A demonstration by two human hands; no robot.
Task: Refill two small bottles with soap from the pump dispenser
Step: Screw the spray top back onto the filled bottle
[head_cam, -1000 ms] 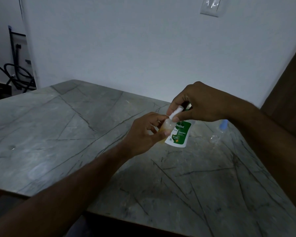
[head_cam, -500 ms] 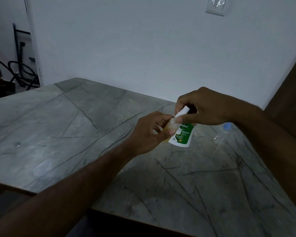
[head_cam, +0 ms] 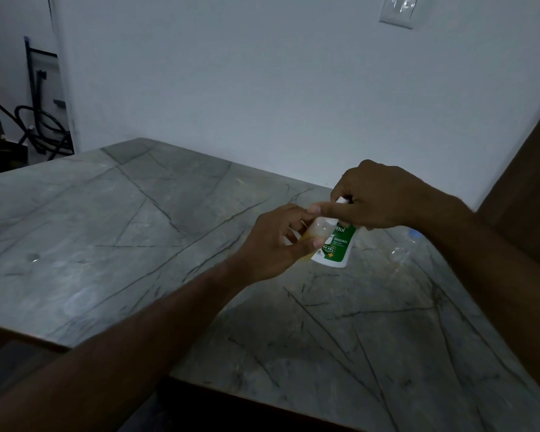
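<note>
Thumb extended over pump dispenser (head_cam: 335,247), small bottle (head_cam: 317,235) seemingly beside

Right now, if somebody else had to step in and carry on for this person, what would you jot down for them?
Left hand: grips a small clear bottle with yellowish soap inside, held against the dispenser.
Right hand: grip closed on the white pump head of the green-labelled soap dispenser, which looks lifted and tilted over the marble table.
A second small clear bottle with a blue cap lies on the table under the right forearm.
Done: first bottle partly filled, level hard to judge.
Left: finish it, then fill the second bottle.
</note>
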